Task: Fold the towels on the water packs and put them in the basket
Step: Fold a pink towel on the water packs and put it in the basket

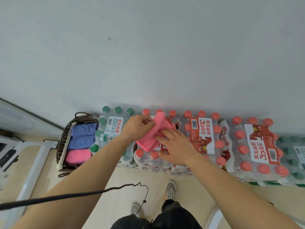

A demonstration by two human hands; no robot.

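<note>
A pink towel [151, 138] lies partly folded on a red-capped water pack [148, 160] in the middle. My left hand [137, 127] pinches the towel's far edge and lifts it over. My right hand [175, 146] lies flat with fingers spread, pressing the towel's right side down. At the left stands a dark woven basket [63, 142] holding two folded blue towels [82, 135] and a folded pink towel [77, 156].
A green-capped water pack [109, 128] stands between the basket and the red-capped packs. More red-capped packs [254, 146] run to the right along the white wall. A black cable [82, 194] crosses in front of my legs. White furniture frame [33, 171] stands at the left.
</note>
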